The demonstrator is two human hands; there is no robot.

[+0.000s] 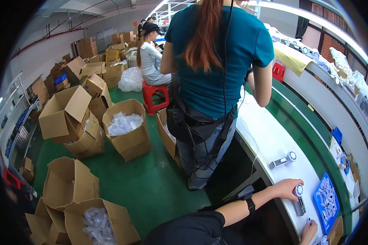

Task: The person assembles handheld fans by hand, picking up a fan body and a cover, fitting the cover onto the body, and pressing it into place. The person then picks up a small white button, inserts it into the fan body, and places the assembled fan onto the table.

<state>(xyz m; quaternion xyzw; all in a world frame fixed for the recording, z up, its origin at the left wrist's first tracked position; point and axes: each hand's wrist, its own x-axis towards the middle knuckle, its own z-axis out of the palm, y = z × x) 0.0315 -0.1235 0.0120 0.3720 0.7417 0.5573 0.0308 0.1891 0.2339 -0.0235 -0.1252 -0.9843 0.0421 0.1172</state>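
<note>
My left hand [288, 190] is closed around the round head end of a small handheld fan [301, 207], whose silvery handle points toward me over the white worktable [259, 134]. Low in the picture, my right hand [309, 232] has its fingers drawn together near that handle. A small dark spot shows at the fingertips, too small to name. A second handheld fan [283, 160] lies farther up the table. Just right of my hands is a blue tray [320, 214] filled with small pale, clear-looking parts. Part of another round-headed piece [324, 240] shows at the lower edge.
A person in a teal shirt [221, 61] stands close ahead beside the table; another sits on a red stool [153, 98]. Open cardboard boxes [129, 143], some holding clear plastic pieces, crowd the green floor at left. A green conveyor belt [290, 110] runs along the table's right side.
</note>
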